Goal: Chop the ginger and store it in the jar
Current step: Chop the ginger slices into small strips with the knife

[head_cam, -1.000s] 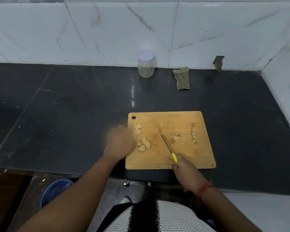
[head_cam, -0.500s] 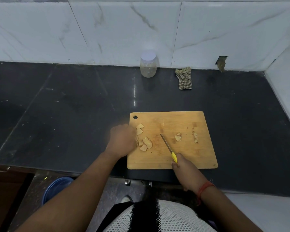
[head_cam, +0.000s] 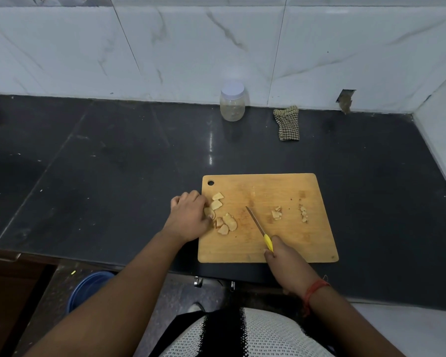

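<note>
While slices wait: ginger slices (head_cam: pixel 223 217) lie on the chopping board (head_cam: pixel 265 243), left part.
Left hand (head_cam: pixel 189 217): fingers curled, pinching 1 slice at the board's left edge.
Right hand (head_cam: pixel 285 261): clenched round the knife (head_cam: pixel 258 228) handle, blade over the board's middle.
Jar (head_cam: pixel 232 101): lidded, well beyond the board.
Advice: knuckles forward, fingertips tucked.

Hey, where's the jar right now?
In the head view, the jar stands lid on at the back of the dark counter against the marble wall, left of the checked cloth and well behind the cutting board.
</note>
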`<state>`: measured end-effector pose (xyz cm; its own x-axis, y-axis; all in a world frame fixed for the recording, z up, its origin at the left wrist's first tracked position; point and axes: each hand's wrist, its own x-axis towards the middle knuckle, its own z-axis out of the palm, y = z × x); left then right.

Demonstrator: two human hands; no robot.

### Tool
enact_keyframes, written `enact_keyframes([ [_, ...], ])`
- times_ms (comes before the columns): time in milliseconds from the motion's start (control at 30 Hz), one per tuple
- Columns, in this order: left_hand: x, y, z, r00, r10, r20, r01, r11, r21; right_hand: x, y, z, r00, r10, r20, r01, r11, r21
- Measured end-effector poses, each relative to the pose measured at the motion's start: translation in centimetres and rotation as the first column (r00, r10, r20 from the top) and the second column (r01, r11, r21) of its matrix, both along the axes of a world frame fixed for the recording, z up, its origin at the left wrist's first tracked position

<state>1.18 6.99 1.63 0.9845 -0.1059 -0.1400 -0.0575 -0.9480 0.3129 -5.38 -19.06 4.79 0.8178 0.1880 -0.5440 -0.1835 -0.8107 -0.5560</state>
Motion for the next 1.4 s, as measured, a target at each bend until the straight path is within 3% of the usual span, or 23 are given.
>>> enact_keyframes([
  [200,0.2,0.1,0.5,0.995,0.059,-0.077,-0.065,0.995,-0.079,0.2,0.2,0.0,1.0,0.001,-0.003,-0.001,1.0,0.006],
  [367,0.1,-0.3,1.2,0.984,0.171,-0.057,-0.179,0.889,-0.422,0.3,0.0,0.2,1.0,-0.02,-0.016,0.021,0.999,0.025],
  [533,1.1,-4.6,2.5,0.995,0.094,-0.01,-0.087,0.87,-0.486,0.4,-0.7,1.1,0.99,-0.126,-0.062,0.132,0.986,0.101],
  [733,2.4,-10.3,1.0,0.993,-0.121,-0.001,0.116,0.953,-0.28,0.2,-1.8,1.4,0.968,-0.237,-0.086,0.246,0.962,0.12],
  [800,2.4,-10.6,0.2,0.983,-0.178,0.043,0.182,0.972,-0.151,0.0,-1.8,1.2,0.969,-0.239,-0.061,0.244,0.964,0.104],
  [900,1.5,-10.0,-0.5,0.971,-0.167,0.173,0.183,0.98,-0.079,-0.2,-1.9,0.8,0.978,-0.208,0.008,0.207,0.977,0.053],
  [1133,-0.7,-8.2,-2.3,0.895,-0.401,0.197,0.395,0.916,0.075,0.0,-1.3,0.2,0.991,-0.105,0.084,0.108,0.993,-0.035],
  [1400,-0.8,-8.3,-1.8,0.871,-0.457,0.179,0.433,0.888,0.158,0.9,-0.7,-0.2,0.995,-0.053,0.084,0.062,0.993,-0.1],
])
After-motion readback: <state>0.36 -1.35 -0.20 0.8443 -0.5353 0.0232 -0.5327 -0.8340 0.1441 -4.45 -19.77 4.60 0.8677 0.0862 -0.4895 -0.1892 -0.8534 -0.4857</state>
